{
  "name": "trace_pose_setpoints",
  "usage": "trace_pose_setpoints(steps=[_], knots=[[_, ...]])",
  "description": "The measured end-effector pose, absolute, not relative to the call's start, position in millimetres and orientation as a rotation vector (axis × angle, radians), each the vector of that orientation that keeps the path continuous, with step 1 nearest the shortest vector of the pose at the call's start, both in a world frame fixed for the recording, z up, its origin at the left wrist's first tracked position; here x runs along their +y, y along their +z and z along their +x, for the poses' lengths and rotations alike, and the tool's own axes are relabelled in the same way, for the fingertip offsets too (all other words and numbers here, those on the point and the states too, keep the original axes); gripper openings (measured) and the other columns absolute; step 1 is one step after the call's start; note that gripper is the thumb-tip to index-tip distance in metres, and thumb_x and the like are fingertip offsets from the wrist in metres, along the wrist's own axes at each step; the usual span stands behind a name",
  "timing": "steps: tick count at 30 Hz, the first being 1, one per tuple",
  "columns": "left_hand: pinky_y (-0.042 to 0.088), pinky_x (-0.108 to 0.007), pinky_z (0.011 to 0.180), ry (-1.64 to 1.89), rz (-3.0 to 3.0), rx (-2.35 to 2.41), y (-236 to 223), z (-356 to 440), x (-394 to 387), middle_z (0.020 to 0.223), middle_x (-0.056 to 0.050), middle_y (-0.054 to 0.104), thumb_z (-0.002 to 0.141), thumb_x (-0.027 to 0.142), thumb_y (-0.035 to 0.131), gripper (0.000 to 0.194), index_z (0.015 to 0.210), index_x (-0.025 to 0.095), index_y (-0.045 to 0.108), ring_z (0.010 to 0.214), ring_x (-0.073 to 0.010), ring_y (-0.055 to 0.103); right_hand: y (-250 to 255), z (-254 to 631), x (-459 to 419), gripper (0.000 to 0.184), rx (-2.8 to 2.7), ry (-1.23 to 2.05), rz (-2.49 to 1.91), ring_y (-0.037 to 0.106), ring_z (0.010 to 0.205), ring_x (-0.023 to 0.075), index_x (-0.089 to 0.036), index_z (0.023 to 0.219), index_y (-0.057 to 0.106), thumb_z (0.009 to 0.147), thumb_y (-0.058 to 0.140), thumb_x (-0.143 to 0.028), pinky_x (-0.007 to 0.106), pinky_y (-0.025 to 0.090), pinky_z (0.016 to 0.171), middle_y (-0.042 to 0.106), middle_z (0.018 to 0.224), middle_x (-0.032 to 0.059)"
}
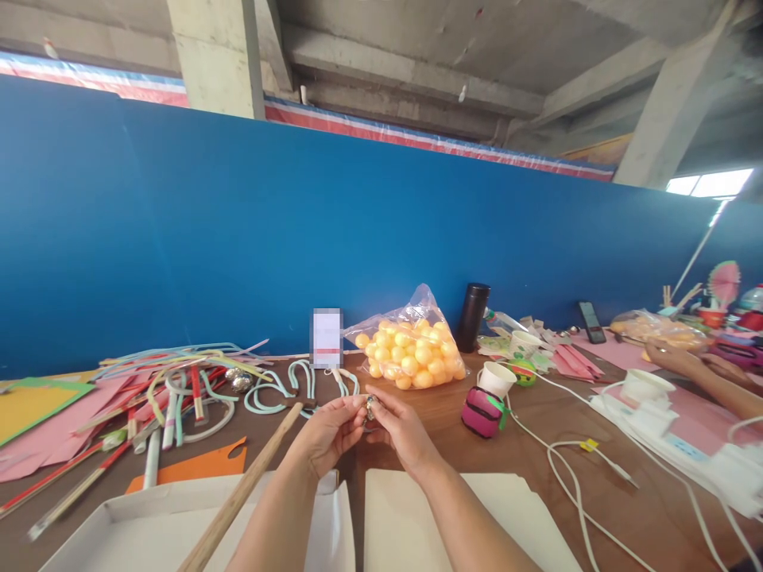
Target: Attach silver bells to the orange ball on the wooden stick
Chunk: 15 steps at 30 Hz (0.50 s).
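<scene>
The small shiny piece (370,407) is between the two hands, at the meeting place of their fingertips, above the brown table (441,429). The left hand (327,435) has its fingers bent nearly closed, with the tips pinching the piece from its side. The right hand (404,433) is also almost closed, with thumb and first finger on the same piece (its exact shape is too small to tell).

Behind the hands there is one clear bag (423,290) with many orange balls (409,365), too crowded for an exact count. I count one white screen (327,338) standing left of this bag, and one black bottle (473,318) standing right of it. There are three paper cups (497,380), one of them just beside the single purple pouch (482,413). On the left side lie one shiny ball (238,380), one orange sheet (196,469) and a tangle of coloured tubes (262,397), whose number I cannot tell. One wooden stick (244,488) lies across one white box (110,512), near the left forearm. At the far right, another person's hand (671,359) is near a second clear bag (656,324).
</scene>
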<state>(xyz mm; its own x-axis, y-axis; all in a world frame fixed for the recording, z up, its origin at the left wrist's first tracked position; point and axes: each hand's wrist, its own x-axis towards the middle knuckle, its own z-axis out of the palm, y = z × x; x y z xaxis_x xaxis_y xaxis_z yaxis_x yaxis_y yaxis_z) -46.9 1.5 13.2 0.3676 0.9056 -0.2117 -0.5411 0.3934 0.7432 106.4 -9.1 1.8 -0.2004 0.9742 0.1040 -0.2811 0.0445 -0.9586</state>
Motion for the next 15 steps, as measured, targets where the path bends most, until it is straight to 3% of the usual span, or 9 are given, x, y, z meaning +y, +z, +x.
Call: trace_pose_setpoints(steps=[15], knots=[[0.051, -0.014, 0.051, 1.024, 0.701, 0.747, 17.0, -47.3, -1.2, 0.061, 0.0, 0.059, 0.076, 0.018, 0.066, 0.008, 0.078, 0.01, 0.062, 0.049, -0.0042, 0.056, 4.2, 105.8, -10.1, 0.048, -1.143, 1.417, -0.858, 0.065, 0.075, 0.017, -0.021, 0.117, 0.061, 0.075, 0.067, -0.043, 0.027, 0.053, 0.059, 0.07, 0.094, 0.0066]])
